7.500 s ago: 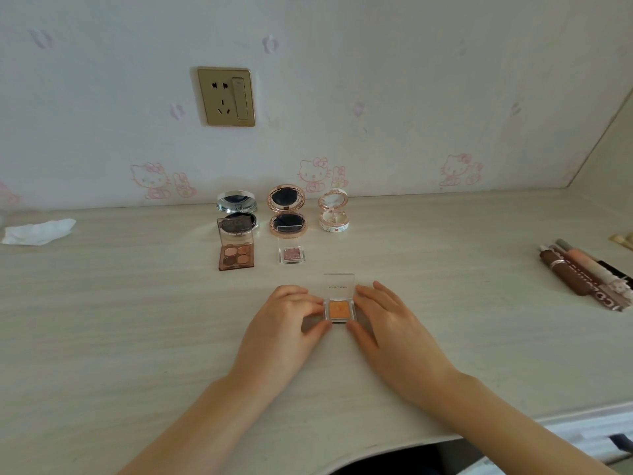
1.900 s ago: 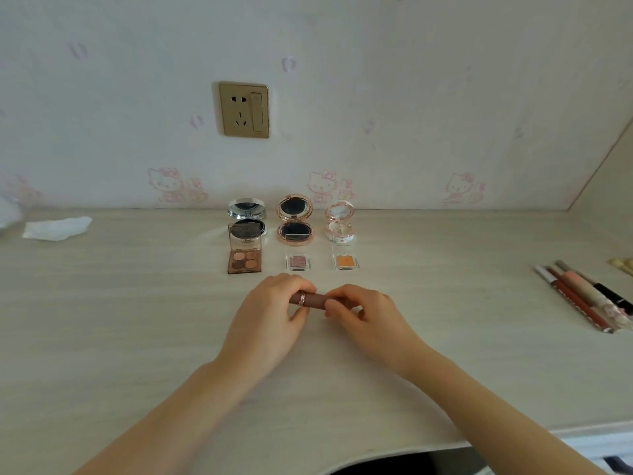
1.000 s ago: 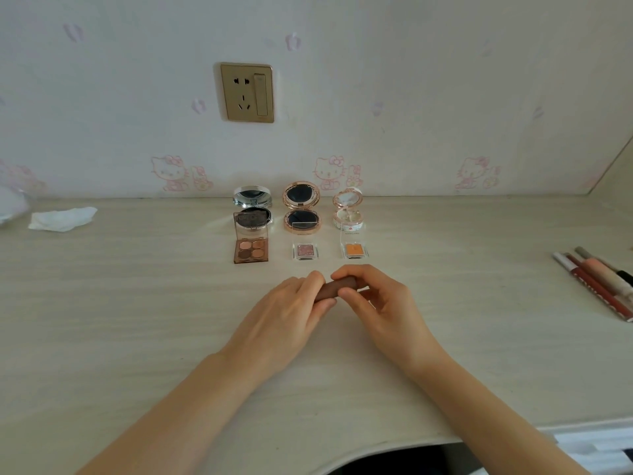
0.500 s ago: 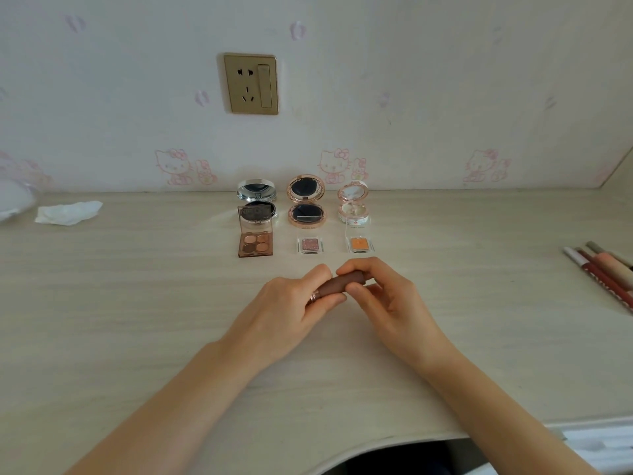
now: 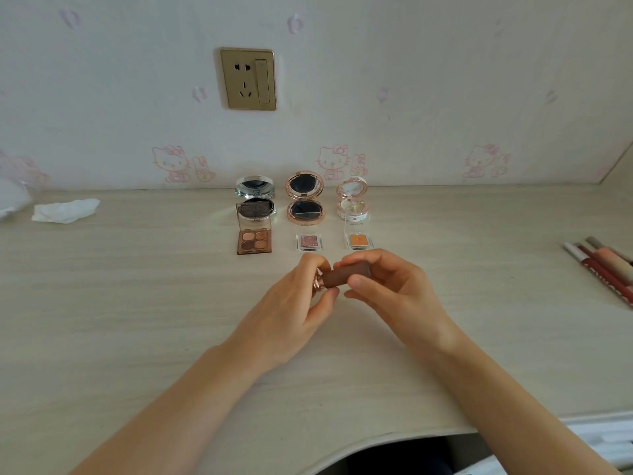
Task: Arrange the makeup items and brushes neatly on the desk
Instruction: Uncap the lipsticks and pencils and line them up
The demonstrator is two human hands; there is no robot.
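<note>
A brown lipstick tube (image 5: 342, 276) with a rose-gold ring lies sideways between both hands above the desk's middle. My left hand (image 5: 294, 306) pinches its ringed left end; my right hand (image 5: 387, 289) grips the brown body. Behind them stand three open round compacts: silver (image 5: 254, 198), rose-gold (image 5: 305, 200) and small pink (image 5: 352, 200). In front of those sit a four-pan brown eyeshadow palette (image 5: 254, 241), a pink single eyeshadow (image 5: 309, 241) and an orange single eyeshadow (image 5: 358, 241).
Several lip pencils and tubes (image 5: 603, 265) lie at the right edge of the light wood desk (image 5: 137, 303). A crumpled white tissue (image 5: 63, 210) lies at the back left. A gold wall socket (image 5: 248, 78) sits above the compacts.
The orange eyeshadow went from between my hands into the row beside the pink one. Both hands then took up the brown lipstick, and its ringed end now shows more at the left hand.
</note>
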